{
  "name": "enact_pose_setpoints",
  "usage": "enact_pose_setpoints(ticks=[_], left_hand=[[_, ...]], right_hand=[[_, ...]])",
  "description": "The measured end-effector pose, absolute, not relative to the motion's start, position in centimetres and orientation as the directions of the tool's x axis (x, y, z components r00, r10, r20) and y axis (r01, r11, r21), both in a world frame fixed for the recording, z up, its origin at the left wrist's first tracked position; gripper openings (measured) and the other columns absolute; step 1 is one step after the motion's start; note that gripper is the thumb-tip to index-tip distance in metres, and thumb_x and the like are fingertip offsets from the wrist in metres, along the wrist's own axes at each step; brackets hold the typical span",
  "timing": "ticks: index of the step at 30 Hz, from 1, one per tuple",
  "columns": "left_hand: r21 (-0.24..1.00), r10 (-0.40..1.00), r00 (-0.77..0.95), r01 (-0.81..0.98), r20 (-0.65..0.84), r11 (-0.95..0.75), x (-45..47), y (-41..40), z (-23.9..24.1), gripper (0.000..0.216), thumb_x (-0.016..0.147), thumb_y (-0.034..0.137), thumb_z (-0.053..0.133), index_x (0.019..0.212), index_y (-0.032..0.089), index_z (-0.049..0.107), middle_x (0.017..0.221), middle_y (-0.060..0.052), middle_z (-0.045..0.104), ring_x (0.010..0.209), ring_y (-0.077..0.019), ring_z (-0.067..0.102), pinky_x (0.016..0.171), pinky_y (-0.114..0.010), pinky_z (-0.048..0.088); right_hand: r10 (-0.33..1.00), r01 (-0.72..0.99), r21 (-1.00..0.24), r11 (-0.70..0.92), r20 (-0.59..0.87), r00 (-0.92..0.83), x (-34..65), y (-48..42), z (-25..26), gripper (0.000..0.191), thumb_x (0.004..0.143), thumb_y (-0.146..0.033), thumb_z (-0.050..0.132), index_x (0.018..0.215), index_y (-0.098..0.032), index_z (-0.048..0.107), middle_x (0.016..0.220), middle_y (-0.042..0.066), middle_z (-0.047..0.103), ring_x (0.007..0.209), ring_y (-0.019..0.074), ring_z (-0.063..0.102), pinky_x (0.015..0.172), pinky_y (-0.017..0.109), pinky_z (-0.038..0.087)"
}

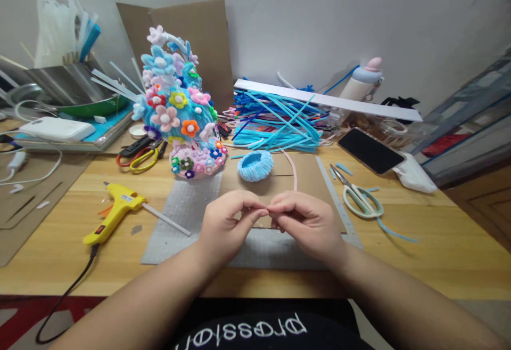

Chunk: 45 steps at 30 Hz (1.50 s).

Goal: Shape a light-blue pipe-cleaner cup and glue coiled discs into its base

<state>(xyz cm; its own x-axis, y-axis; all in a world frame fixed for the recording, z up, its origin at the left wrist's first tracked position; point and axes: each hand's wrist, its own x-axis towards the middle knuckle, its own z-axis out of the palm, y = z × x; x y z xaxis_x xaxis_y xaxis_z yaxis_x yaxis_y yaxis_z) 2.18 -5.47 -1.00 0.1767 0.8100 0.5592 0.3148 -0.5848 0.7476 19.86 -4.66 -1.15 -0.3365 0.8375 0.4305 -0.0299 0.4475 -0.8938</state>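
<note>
My left hand (227, 222) and my right hand (307, 222) meet at the fingertips over a cardboard sheet, both closed in a pinch. A pink pipe cleaner (294, 171) rises from behind my right hand and curves away from me. Its lower end is hidden among my fingers, where the two pinches touch. Just beyond my hands sits a light blue fuzzy bowl-shaped piece (255, 166), hollow side up. The brown cardboard (235, 182) under it lies on a grey cutting mat (175, 238).
At left lie a yellow glue gun (117, 211) with its cord and yellow-handled pliers (143, 162). A flower-covered blue fuzzy ornament (179, 110) stands behind. Blue pipe cleaners (275, 126) are heaped at the back. Scissors (361, 201) and a phone (371, 150) lie right.
</note>
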Motion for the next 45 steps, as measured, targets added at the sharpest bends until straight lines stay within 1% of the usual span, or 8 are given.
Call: enact_pose_setpoints(ticks=[14, 18, 21, 25, 31, 36, 41, 45], left_hand=[[0.826, 0.864, 0.135, 0.252, 0.485, -0.503, 2.3, -6.0, -1.2, 0.009, 0.082, 0.017, 0.061, 0.073, 0.016, 0.062, 0.069, -0.003, 0.064, 0.066, -0.0132, 0.060, 0.063, -0.026, 0.046], [0.968, 0.959, 0.140, -0.078, 0.247, -0.238, 2.9, -5.6, -1.0, 0.009, 0.075, 0.021, 0.068, 0.082, 0.016, 0.064, 0.072, -0.002, 0.065, 0.066, -0.0141, 0.062, 0.063, -0.027, 0.050], [0.953, 0.971, 0.221, -0.301, 0.095, -0.025, 3.3, -5.2, -1.1, 0.017, 0.069, 0.023, 0.074, 0.081, 0.014, 0.065, 0.073, -0.002, 0.065, 0.065, -0.0146, 0.063, 0.064, -0.028, 0.052], [0.921, 0.967, 0.255, -0.377, 0.005, 0.095, 3.3, -4.9, -1.5, 0.018, 0.069, 0.027, 0.075, 0.073, 0.013, 0.064, 0.073, -0.002, 0.062, 0.063, -0.0126, 0.060, 0.061, -0.027, 0.049], [0.864, 0.945, 0.262, -0.410, -0.194, 0.291, 3.0, -4.6, -1.6, 0.023, 0.070, 0.033, 0.075, 0.076, 0.014, 0.063, 0.061, 0.001, 0.060, 0.056, -0.0090, 0.054, 0.056, -0.022, 0.043], [0.885, 0.931, 0.315, -0.359, -0.183, 0.296, 3.0, -4.6, -1.1, 0.023, 0.073, 0.033, 0.072, 0.077, 0.013, 0.060, 0.056, 0.001, 0.059, 0.051, -0.0100, 0.056, 0.054, -0.023, 0.043], [0.836, 0.899, 0.423, -0.446, -0.116, 0.318, 3.5, -4.9, -1.0, 0.022, 0.075, 0.031, 0.069, 0.085, 0.015, 0.059, 0.056, 0.001, 0.061, 0.053, -0.0192, 0.065, 0.060, -0.036, 0.051], [0.815, 0.886, 0.450, -0.467, -0.114, 0.342, 3.6, -4.8, -1.4, 0.021, 0.075, 0.032, 0.069, 0.084, 0.014, 0.061, 0.053, 0.002, 0.059, 0.051, -0.0197, 0.064, 0.060, -0.037, 0.051]], right_hand=[[0.877, -0.150, -0.941, 0.302, 0.336, -0.344, 19.3, -4.9, -1.3, 0.010, 0.079, -0.011, 0.062, 0.082, -0.018, 0.068, 0.080, 0.002, 0.062, 0.056, 0.0088, 0.061, 0.046, 0.020, 0.051], [0.912, -0.229, -0.956, 0.184, 0.253, -0.322, 19.2, -4.7, -1.2, 0.003, 0.077, -0.016, 0.066, 0.080, -0.018, 0.067, 0.077, 0.002, 0.062, 0.055, 0.0082, 0.060, 0.045, 0.020, 0.049], [0.927, -0.264, -0.959, 0.104, 0.190, -0.323, 19.0, -4.7, -1.1, 0.005, 0.076, -0.019, 0.069, 0.078, -0.018, 0.064, 0.073, 0.000, 0.062, 0.053, 0.0081, 0.059, 0.045, 0.020, 0.049], [0.933, -0.264, -0.963, 0.049, 0.138, -0.331, 18.8, -4.8, -1.1, 0.014, 0.076, -0.023, 0.070, 0.077, -0.018, 0.057, 0.065, -0.002, 0.060, 0.051, 0.0084, 0.058, 0.046, 0.020, 0.049], [0.906, -0.260, -0.962, -0.080, 0.039, -0.422, 19.0, -4.7, -1.1, 0.017, 0.082, -0.031, 0.064, 0.089, -0.019, 0.054, 0.072, -0.002, 0.061, 0.052, 0.0085, 0.060, 0.047, 0.021, 0.049], [0.861, -0.231, -0.959, -0.163, -0.024, -0.508, 19.1, -4.5, -1.2, 0.019, 0.085, -0.034, 0.059, 0.080, -0.015, 0.057, 0.069, -0.001, 0.062, 0.049, 0.0074, 0.059, 0.045, 0.019, 0.048], [0.864, -0.293, -0.924, -0.246, -0.072, -0.499, 18.7, -4.4, -1.7, 0.019, 0.084, -0.032, 0.062, 0.078, -0.016, 0.055, 0.064, -0.002, 0.063, 0.043, 0.0059, 0.056, 0.041, 0.016, 0.044], [0.853, -0.286, -0.917, -0.279, -0.100, -0.512, 18.6, -4.3, -1.9, 0.020, 0.083, -0.034, 0.061, 0.079, -0.016, 0.055, 0.065, -0.002, 0.062, 0.042, 0.0057, 0.055, 0.040, 0.016, 0.043]])
